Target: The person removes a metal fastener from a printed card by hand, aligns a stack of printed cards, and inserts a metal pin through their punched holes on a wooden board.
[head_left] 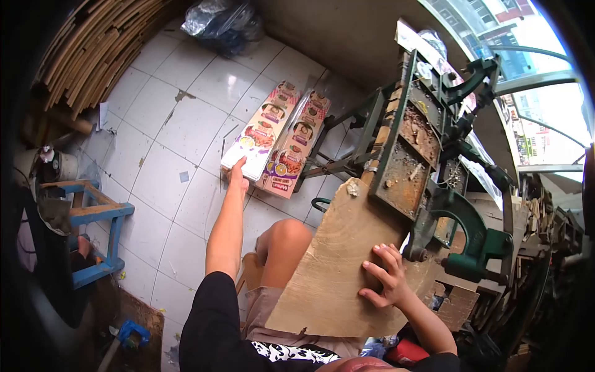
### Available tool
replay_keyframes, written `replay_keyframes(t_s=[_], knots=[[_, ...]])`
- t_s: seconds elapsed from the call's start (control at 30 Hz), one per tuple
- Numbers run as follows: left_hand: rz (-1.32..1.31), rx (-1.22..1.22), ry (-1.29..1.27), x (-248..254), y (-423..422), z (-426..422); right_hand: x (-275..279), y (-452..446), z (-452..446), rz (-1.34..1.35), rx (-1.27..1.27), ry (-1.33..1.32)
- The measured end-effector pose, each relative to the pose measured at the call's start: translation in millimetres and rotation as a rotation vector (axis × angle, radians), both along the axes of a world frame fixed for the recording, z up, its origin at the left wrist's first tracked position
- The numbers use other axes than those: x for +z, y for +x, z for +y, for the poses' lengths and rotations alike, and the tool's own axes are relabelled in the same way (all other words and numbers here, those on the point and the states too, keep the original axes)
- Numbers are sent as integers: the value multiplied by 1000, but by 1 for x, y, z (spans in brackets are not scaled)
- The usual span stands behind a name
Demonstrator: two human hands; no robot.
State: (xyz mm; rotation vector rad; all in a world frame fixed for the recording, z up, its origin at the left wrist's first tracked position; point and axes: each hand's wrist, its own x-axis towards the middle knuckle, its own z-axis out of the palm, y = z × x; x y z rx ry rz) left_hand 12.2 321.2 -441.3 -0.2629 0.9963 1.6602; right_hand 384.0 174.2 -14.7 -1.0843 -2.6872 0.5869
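Observation:
My left hand [238, 173] reaches down to the floor and grips the near end of a stack of printed cartons [263, 127], thumb on top and fingers partly hidden at the edge. Beside it lies a second stack of pink printed cartons [296, 146], which looks partly wrapped in clear plastic. My right hand [385, 276] rests with fingers spread on a large brown board [334, 266] that slopes over my lap. No object shows between its fingers. The board's far edge meets a green metal machine [471, 242], close to the right hand.
Metal trays [409, 173] holding scraps run along the machine. Stacked cardboard sheets [99, 49] lean at the upper left. A blue-framed stool [105, 217] stands on the left of the tiled floor [192, 130]. A plastic bag [226, 25] lies by the wall; cardboard offcuts [539, 248] are piled at right.

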Motion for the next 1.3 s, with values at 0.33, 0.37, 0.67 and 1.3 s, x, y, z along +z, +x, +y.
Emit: replay_keyframes(t_s=[0.33,0.37,0.67,1.3], knots=[[90,-34,-42,98,-19,-310,16,7,-21,88,33,117],[106,-29,-64,106,-20,-341,14,10,-23,106,42,135],[191,84,-66,152,-24,-516,-2,34,-56,192,55,433],[310,155,415,314,-5,-373,23,108,-188,496,-421,380]])
